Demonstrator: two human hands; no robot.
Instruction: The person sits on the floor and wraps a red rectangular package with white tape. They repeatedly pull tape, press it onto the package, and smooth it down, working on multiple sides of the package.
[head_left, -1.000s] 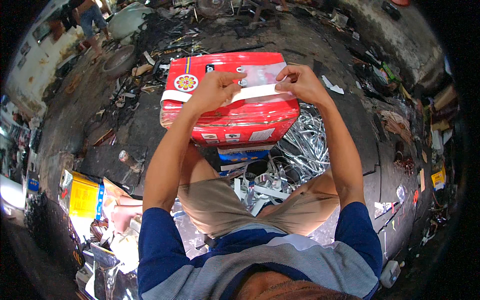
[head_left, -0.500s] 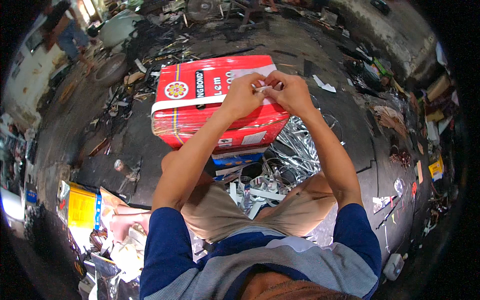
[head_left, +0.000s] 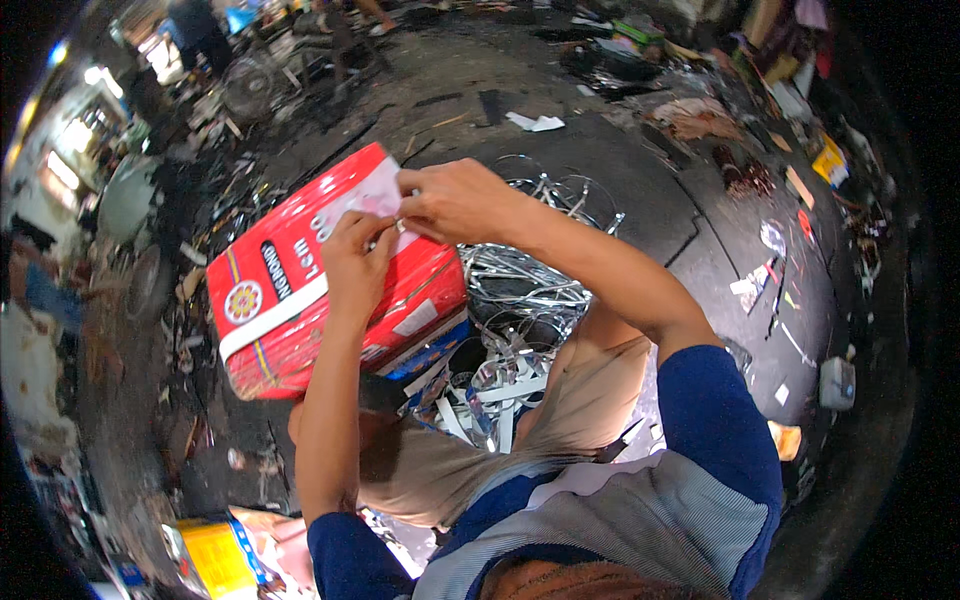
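Left hand (head_left: 358, 262) pinching white label (head_left: 368, 200) on red box (head_left: 330, 275) | right hand (head_left: 455, 200) at 2 o'clock, pinching same label | metal strips (head_left: 520, 290) at 3 o'clock

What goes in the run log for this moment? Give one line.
left hand: on red box | right hand: pinching white paper strip | metal scrap: beside box

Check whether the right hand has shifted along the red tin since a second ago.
Yes. The right hand left the tin's right end and came toward the left hand; both now pinch the pale label near the middle of the red tin.
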